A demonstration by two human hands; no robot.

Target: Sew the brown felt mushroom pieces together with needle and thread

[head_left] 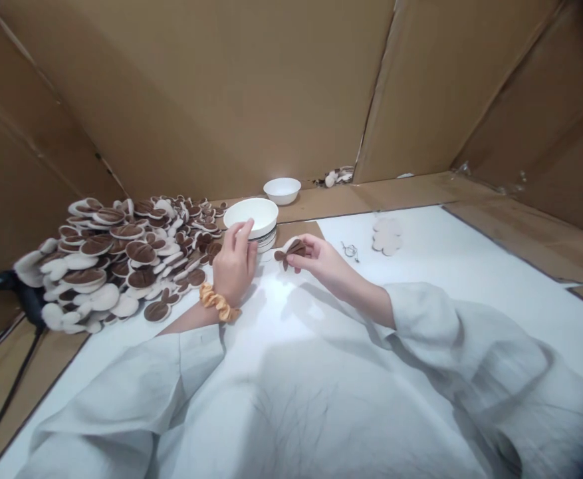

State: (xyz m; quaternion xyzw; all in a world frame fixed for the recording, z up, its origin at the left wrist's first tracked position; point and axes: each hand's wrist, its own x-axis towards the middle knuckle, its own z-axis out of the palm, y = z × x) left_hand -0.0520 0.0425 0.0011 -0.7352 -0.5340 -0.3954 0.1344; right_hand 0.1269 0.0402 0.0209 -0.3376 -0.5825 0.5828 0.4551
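Observation:
My right hand (316, 255) pinches a small brown and white fabric piece (291, 251) just right of the bowls. My left hand (234, 259), with an orange scrunchie (218, 304) on its wrist, is raised at the front of a white bowl (256, 213). Its fingers are apart and nothing shows in them; whether they touch the bowl's rim is unclear. A large pile of brown and white fabric pieces (126, 249) lies to the left of that hand.
Behind stands a smaller white bowl (282, 191). Dark thin loops (349, 251) and a pale flower-shaped piece (387, 237) lie on the white table surface (451, 266). Cardboard walls (221, 86) rise behind. A black tool with a cable (26, 299) is at far left.

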